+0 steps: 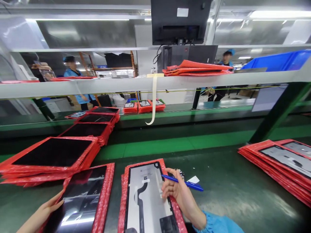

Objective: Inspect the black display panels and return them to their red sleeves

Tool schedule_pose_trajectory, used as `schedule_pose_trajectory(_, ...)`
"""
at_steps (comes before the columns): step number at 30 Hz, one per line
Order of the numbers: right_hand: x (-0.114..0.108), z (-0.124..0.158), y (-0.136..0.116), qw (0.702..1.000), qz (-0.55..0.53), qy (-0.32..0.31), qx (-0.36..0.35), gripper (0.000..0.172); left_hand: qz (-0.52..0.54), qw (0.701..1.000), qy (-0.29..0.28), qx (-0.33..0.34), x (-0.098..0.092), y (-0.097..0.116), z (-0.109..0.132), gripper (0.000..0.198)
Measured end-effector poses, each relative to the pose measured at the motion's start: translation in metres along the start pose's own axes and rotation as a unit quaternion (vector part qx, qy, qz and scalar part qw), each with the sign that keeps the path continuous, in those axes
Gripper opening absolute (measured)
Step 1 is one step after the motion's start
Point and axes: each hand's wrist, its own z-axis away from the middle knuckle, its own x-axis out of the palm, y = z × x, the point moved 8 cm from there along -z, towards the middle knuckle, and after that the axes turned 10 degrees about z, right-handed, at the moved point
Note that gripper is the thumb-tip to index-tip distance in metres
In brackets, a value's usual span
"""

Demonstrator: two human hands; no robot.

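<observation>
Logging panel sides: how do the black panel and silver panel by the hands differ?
The black panel is glossy; the silver panel looks duller, with a dark curved strip.
The black panel has the left hand at its edge; the silver panel has the right hand, holding a blue pen, over it.
Both lie on red bubble wrap.

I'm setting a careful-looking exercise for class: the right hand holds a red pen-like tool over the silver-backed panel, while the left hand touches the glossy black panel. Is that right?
Not quite: the pen-like tool in the right hand is blue, not red, as the head view shows. The rest stands.
</observation>
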Motion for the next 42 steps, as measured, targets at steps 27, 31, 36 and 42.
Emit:
schedule_pose_trajectory(27, 0.011, 0.037, 0.010, 0.844, 0.522, 0.005, -0.124, 0.031, 0.195, 0.938, -0.258, -0.125, 0.191, 0.028, 0.145, 0.046)
schedule_pose_trajectory(31, 0.003, 0.032, 0.011, 0.883, 0.456, 0.024, -0.107, 0.033, 0.205, 0.925, -0.262, -0.183, 0.192, 0.037, 0.147, 0.045)
schedule_pose_trajectory(36, 0.000, 0.024, 0.017, 0.942, 0.328, 0.011, -0.072, 0.040, 0.189, 0.918, -0.314, -0.152, 0.207, 0.073, 0.147, 0.034)
schedule_pose_trajectory(42, 0.003, 0.024, 0.021, 0.978, 0.203, 0.013, -0.043, 0.047, 0.264, 0.866, -0.396, -0.156, 0.246, 0.093, 0.190, 0.057)
